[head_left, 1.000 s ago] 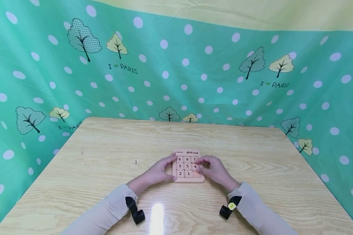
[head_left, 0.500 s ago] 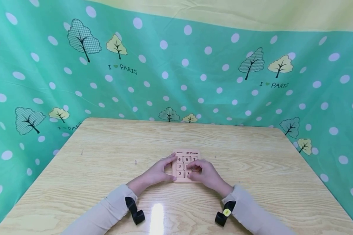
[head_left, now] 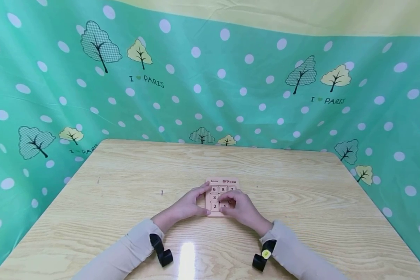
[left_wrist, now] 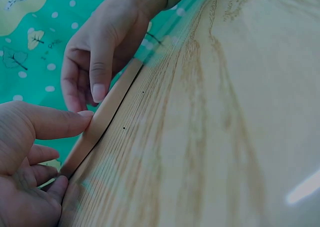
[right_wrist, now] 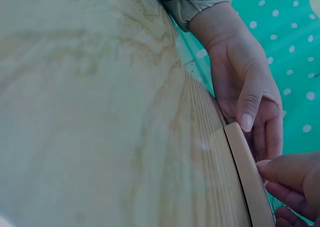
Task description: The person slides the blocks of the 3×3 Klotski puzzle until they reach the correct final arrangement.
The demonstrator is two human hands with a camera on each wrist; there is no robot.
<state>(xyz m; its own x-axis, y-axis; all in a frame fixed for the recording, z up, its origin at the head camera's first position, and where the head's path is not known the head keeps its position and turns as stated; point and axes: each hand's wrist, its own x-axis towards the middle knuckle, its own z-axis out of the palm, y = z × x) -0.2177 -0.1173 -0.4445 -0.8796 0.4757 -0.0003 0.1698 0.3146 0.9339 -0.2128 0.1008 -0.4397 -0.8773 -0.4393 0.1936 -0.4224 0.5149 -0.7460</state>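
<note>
- Number sliding puzzle (head_left: 215, 198): flat on the wooden table (head_left: 143, 167).
- Left hand (head_left: 189, 203): thumb and fingers grip its left side.
- Right hand (head_left: 242, 207): fingers bent over the 1 tile (head_left: 224, 206); cannot tell whether pinching.
- A slanted push might jam the 1 tile.

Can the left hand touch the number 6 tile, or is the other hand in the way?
Probably yes. The left hand is at the left edge of the board, with a fingertip close beside the 6 tile. The right hand covers tiles lower and farther right, leaving 6 uncovered.
</note>
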